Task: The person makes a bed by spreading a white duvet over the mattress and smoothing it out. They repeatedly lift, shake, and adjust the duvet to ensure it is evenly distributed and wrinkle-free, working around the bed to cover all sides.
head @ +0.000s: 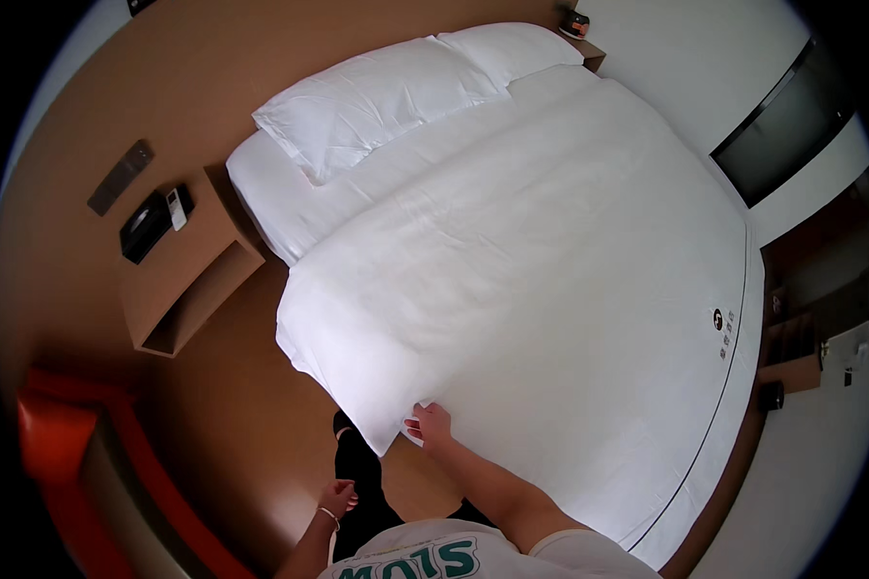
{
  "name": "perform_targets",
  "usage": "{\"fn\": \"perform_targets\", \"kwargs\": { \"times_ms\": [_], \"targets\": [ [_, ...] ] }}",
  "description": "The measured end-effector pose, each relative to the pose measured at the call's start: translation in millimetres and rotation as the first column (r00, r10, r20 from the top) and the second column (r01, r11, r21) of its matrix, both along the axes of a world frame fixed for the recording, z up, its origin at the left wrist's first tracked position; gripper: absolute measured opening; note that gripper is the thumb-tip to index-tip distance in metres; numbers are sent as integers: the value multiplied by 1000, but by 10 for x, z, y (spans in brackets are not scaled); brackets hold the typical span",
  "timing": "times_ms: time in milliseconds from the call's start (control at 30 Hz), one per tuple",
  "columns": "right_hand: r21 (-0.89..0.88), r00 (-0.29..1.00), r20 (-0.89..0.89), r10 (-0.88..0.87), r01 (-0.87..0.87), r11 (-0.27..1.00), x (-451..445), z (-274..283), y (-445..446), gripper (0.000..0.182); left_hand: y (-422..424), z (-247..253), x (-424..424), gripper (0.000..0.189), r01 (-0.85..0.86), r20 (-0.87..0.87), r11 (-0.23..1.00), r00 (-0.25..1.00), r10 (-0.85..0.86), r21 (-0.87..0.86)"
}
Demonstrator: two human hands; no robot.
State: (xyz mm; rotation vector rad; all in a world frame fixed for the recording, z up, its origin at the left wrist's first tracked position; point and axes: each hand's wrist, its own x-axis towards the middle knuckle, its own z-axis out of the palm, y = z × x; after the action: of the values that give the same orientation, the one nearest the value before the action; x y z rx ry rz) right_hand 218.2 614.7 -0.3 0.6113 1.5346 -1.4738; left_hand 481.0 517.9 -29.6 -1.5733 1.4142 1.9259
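A white duvet [521, 289] covers most of the bed, with a dark line and printed writing near its foot. At its near edge, my right hand [431, 425] pinches the cloth between thumb and fingers. One corner of the duvet hangs down just left of that hand, over the floor. Lower down, my left hand [338, 498] is beside my leg, its fingers curled and nothing visible in them. It wears a light bracelet and is apart from the bedding. White pillows [391, 101] lie along the head of the bed, on the white sheet [275, 192].
A wall-mounted nightstand [210, 217] left of the bed carries a black box [145, 226] and a white remote control [177, 208]. An orange-red chair [58, 441] stands at lower left. Brown floor [246, 405] lies between. A television [782, 127] hangs on the right wall.
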Motion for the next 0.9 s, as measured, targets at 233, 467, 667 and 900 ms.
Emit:
{"fn": "perform_targets", "kwargs": {
  "times_ms": [233, 467, 667, 900],
  "targets": [
    [-132, 956, 53, -287, 292, 947, 464, -99, 257, 12, -1494, -567, -404, 18, 121, 22, 992, 992, -122, 18],
    [112, 971, 74, -227, 219, 969, 428, -227, -45, 12, -2584, -1912, -1027, 60, -194, 97, 966, 979, 179, 171],
    [187, 954, 139, 267, -290, 939, 493, -476, -166, 26, -2851, -1238, -2250, 49, -657, -138, 475, 497, 857, 585],
    [113, 942, 144, 304, -321, 940, 509, -558, -223, 25, -3416, 110, -1811, 29, -661, -470, 734, 603, 644, 158]
  ]
}}
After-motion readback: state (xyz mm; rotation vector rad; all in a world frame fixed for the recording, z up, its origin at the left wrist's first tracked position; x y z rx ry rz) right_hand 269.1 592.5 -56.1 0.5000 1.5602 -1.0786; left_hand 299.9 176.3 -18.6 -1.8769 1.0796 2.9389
